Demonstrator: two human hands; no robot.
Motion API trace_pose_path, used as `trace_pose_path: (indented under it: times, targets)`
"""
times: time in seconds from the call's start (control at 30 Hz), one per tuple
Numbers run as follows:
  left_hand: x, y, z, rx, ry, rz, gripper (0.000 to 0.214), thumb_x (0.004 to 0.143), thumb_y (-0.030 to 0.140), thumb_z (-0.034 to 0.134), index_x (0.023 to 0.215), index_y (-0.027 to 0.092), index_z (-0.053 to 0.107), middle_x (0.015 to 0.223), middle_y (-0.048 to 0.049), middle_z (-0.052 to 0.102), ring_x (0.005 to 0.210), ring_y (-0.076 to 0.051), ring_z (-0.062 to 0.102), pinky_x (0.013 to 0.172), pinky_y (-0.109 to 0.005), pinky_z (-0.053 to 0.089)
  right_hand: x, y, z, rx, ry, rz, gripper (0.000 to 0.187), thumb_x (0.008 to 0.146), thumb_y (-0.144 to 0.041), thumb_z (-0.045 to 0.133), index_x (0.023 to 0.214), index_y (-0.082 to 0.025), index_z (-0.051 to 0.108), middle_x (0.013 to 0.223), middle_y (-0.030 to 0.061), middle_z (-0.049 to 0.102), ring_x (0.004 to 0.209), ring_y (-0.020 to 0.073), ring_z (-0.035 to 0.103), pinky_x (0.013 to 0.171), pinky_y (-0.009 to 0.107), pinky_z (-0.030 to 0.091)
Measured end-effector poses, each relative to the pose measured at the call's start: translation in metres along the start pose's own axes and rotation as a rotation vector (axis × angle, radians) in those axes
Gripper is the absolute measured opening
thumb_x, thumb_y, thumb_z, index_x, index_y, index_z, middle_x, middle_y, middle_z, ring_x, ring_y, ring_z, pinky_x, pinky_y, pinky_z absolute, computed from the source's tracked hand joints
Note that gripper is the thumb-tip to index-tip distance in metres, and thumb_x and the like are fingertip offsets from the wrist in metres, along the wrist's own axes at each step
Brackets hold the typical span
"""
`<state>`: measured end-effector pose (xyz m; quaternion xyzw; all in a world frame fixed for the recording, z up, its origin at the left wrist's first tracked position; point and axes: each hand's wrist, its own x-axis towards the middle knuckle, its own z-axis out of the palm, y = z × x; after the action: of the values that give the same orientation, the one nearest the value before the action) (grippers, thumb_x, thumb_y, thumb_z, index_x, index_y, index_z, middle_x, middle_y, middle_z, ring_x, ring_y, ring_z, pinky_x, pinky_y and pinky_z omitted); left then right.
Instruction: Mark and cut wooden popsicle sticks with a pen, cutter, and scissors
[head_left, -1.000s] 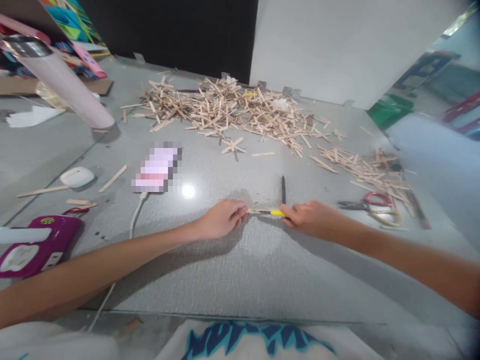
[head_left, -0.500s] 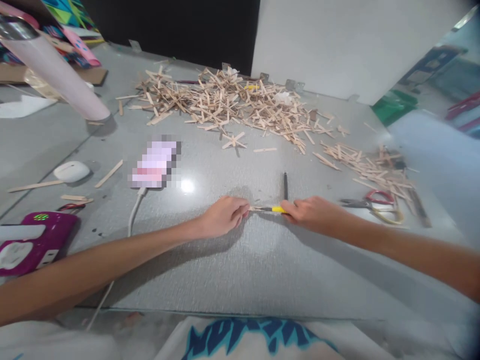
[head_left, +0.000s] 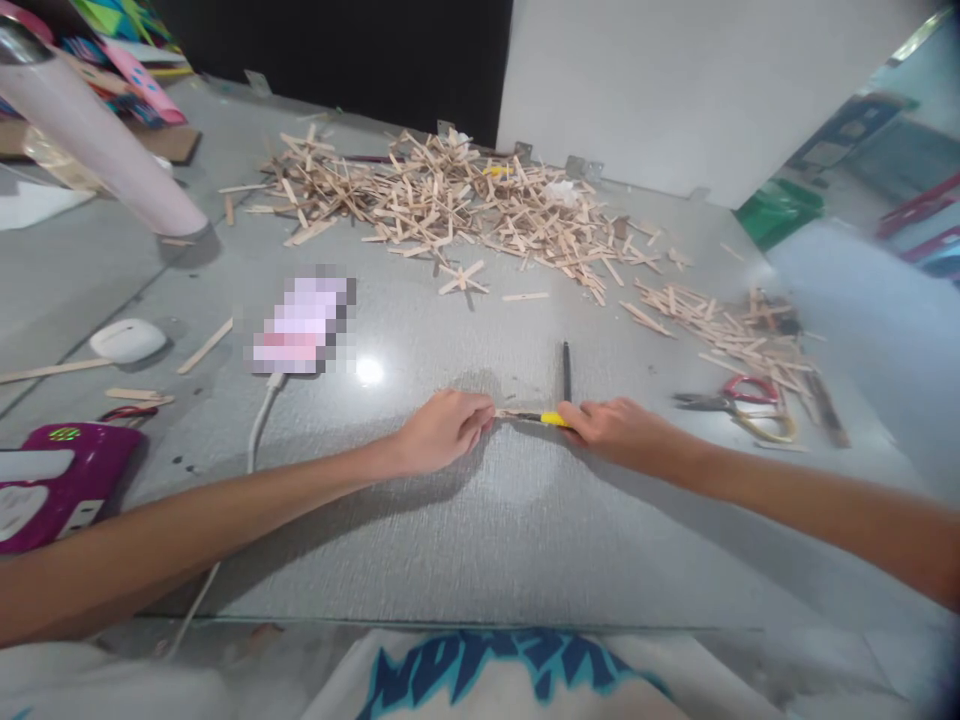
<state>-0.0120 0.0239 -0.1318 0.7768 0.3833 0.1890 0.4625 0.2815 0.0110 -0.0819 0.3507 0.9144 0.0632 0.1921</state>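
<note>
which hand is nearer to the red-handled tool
Right. The right hand is to the left of the red-handled tool; the left hand is farther left, on the far side of the right hand.

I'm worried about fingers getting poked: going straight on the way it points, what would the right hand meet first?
Past the yellow tool in its grip, the right hand would likely first meet the thin pale piece at the left hand; depth is unclear.
</note>
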Motion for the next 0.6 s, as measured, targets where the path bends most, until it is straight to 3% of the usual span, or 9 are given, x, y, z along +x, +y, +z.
trace_pose_path:
  times: [0.2,0.4,0.6]
  targets:
    - [-0.001,0.002,-0.001,-0.021,0.002,-0.013,0.036,0.109,0.017,0.037,0.077,0.021,0.052,0.057,0.0037,0.058,0.045,-0.009,0.051,0.054,-0.021,0.038,-0.004,-0.010,-0.028,-0.057,-0.001,-0.017,0.026,0.104,-0.002,0.049,0.115,-0.014,0.068,0.067,0.0026,0.066,0.048,0.0136,0.045,0.053,0.035,0.015]
    - [-0.001,0.000,-0.001,-0.065,0.000,-0.036,0.035,0.111,0.019,0.037,0.079,0.021,0.052,0.059,0.0034,0.059,0.040,-0.008,0.049,0.049,-0.021,0.036,0.008,0.007,-0.008,-0.061,0.015,-0.056,0.027,0.116,-0.019,0.043,0.117,-0.016,0.070,0.074,0.0041,0.073,0.049,0.0129,0.046,0.053,0.032,0.014]
    - [-0.002,-0.002,0.001,-0.053,0.023,-0.009,0.034,0.111,0.027,0.042,0.079,0.022,0.050,0.058,0.0035,0.055,0.047,-0.011,0.051,0.051,-0.022,0.037,-0.001,-0.013,-0.019,-0.116,0.051,0.016,0.033,0.104,0.000,0.045,0.123,-0.012,0.070,0.068,0.0036,0.068,0.050,0.0148,0.050,0.053,0.035,0.016]
